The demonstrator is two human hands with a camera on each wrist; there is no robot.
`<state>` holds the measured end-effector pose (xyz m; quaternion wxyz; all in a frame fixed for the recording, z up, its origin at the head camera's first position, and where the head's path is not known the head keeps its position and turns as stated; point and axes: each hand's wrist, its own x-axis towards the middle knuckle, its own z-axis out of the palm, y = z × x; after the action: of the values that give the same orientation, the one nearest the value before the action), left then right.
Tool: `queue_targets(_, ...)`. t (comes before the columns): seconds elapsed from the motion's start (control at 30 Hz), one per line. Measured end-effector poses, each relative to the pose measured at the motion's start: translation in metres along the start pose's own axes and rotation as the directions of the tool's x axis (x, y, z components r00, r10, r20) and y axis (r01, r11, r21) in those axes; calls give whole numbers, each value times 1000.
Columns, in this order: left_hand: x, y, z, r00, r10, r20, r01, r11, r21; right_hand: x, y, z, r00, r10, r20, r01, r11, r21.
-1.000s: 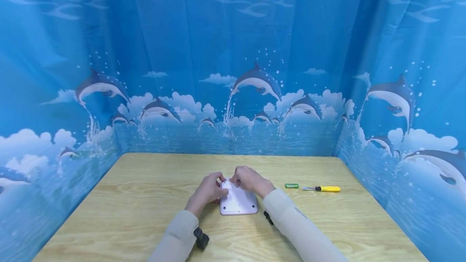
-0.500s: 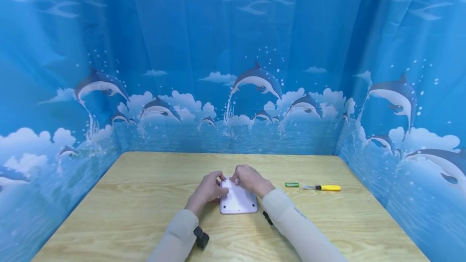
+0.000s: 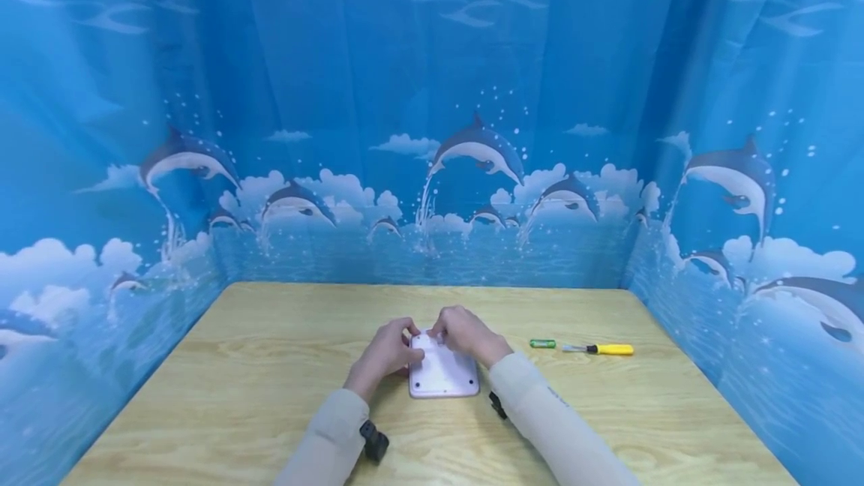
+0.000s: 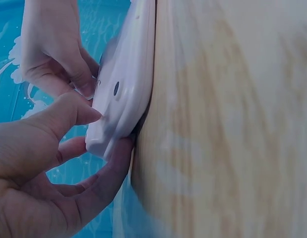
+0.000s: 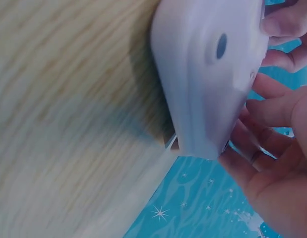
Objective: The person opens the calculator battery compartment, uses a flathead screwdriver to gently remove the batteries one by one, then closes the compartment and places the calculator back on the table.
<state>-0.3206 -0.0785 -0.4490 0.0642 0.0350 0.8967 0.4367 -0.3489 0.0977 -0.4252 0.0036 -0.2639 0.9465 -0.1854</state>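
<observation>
A flat, pale pink calculator-like device (image 3: 445,373) lies with its back up on the table, dark round feet showing near its corners. My left hand (image 3: 386,349) grips its left edge by the far corner, thumb on the back and a finger at the underside, as the left wrist view shows. Bent over the far end is my right hand (image 3: 466,334), its fingers curled against the device; in the right wrist view the right hand (image 5: 282,148) has its fingertips at that end. Whatever small part lies beneath the right fingertips is hidden.
Right of the hands lie a green battery (image 3: 543,343) and a screwdriver (image 3: 610,349) with a yellow handle, its tip toward the battery. A blue curtain (image 3: 432,96) printed with dolphins stands around the wooden table (image 3: 283,366) at back and sides.
The right hand's fingers have shifted slightly at the device's far end. The left hand keeps its grip, and the device, battery and screwdriver stay in place.
</observation>
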Motion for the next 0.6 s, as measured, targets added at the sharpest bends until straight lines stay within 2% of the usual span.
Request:
queue_targets(0.17,-2,1,-2,1000,-3,4,3,1000,-13,-1,1,1,1000,-14,6,14,1000,23)
queue_targets(0.33,-2,1,-1,1000,1,-4,-1,1000,-11,-6,2,-2,999,-30,-22,32,998,59)
queue_targets(0.6,-2,2,-2,1000,-7,-5,7,1000,-11,-18,2,-20,998,49,-46,-42,989,144)
